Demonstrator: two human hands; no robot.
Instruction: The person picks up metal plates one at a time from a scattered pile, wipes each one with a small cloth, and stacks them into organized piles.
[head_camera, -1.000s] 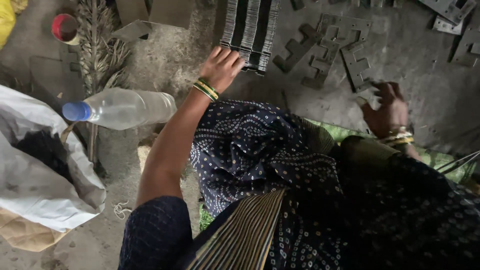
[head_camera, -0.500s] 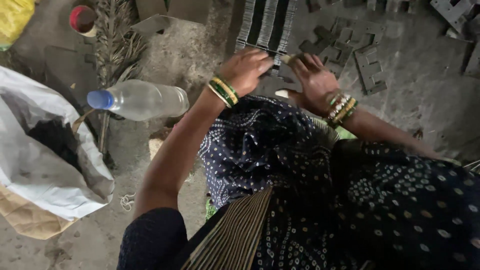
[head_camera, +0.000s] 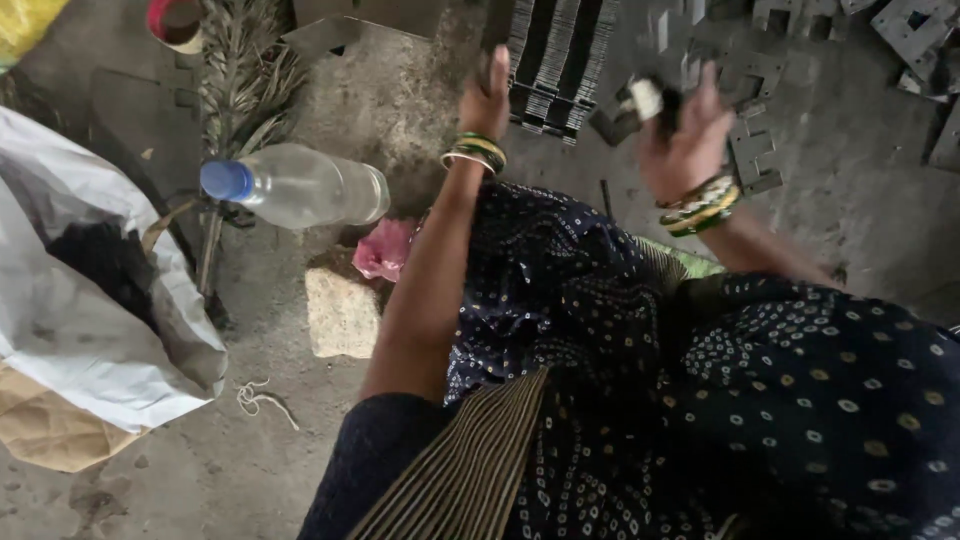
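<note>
My left hand (head_camera: 487, 98), with green and gold bangles at the wrist, reaches up to the left edge of a row of thin dark metal plates (head_camera: 556, 62) standing on the floor. Its fingers lie against a dark plate, and the grip is hidden. My right hand (head_camera: 686, 145), also bangled, is raised just right of the row. It is closed on a small bunch of dark metal pieces (head_camera: 655, 100) with a pale spot, blurred by motion. My dark dotted clothing (head_camera: 640, 380) fills the lower right.
Loose notched metal stampings (head_camera: 752, 160) lie on the grey floor at upper right. A plastic bottle (head_camera: 296, 188) lies left of my arm, with a pink cloth (head_camera: 384, 250) and a stone block (head_camera: 342, 312) below it. A white sack (head_camera: 95, 335) stands at far left.
My right hand has come from the loose stampings on the right to beside the row and lifted with metal pieces in it. My left hand stayed at the row and rose slightly.
</note>
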